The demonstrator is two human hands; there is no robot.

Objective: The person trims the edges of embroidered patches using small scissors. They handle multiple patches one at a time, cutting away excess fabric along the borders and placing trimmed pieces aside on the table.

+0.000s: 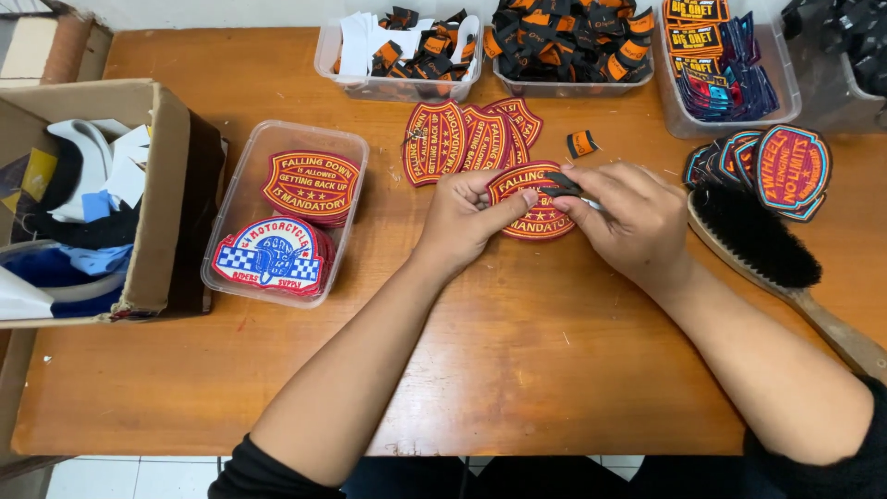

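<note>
My left hand [462, 217] pinches the left edge of a red shield-shaped embroidered patch [538, 220] with yellow lettering, held just above the wooden table [517, 370]. My right hand [628, 217] grips a small black tool [564, 183] whose tip rests on the patch's upper right edge. Behind the hands lies a fanned row of matching red patches [471, 139]. A small black and orange woven label [582, 143] lies loose to the right of that row.
A clear tray [356, 157] on the left holds stacked red and blue patches. Clear bins [397, 88] of labels line the back edge. A wooden brush [767, 249] and round blue patches [785, 166] lie right. A cardboard box [162, 203] stands far left.
</note>
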